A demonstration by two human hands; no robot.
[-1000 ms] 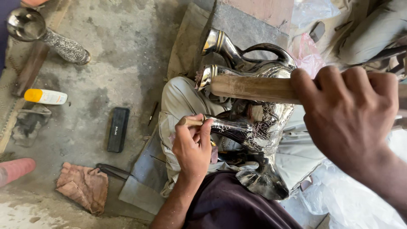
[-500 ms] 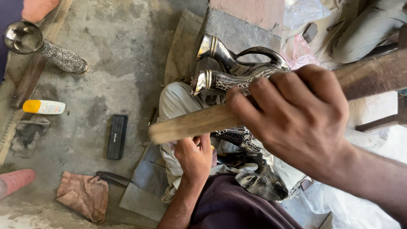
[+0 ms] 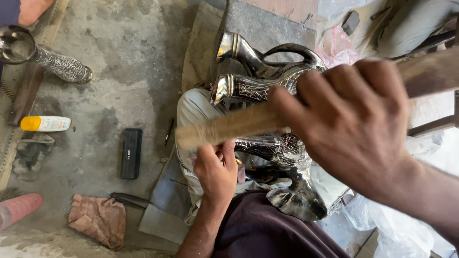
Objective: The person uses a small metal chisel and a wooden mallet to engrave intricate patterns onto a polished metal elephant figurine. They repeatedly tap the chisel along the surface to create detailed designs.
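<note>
An engraved silver metal jug point(image 3: 260, 89) lies across my lap, its flared base point(image 3: 296, 200) toward me. A second shiny jug point(image 3: 246, 52) lies just behind it. My left hand point(image 3: 217, 169) rests against the jug's body, fingers closed around a small tool that is mostly hidden. My right hand point(image 3: 354, 124) is raised close to the camera and grips a wooden stick point(image 3: 224, 128). The stick is blurred and slants down to the left, its end above my left hand.
On the concrete floor to the left lie a black rectangular block point(image 3: 131, 153), a white bottle with a yellow cap point(image 3: 45, 123), a brown rag point(image 3: 98, 220) and a pink cylinder point(image 3: 19, 208). An engraved goblet point(image 3: 57, 64) lies top left. Clear plastic sheet point(image 3: 397, 229) sits bottom right.
My right hand has swung the wooden stick down and to the left, toward my left hand. My left hand has stayed on the jug.
</note>
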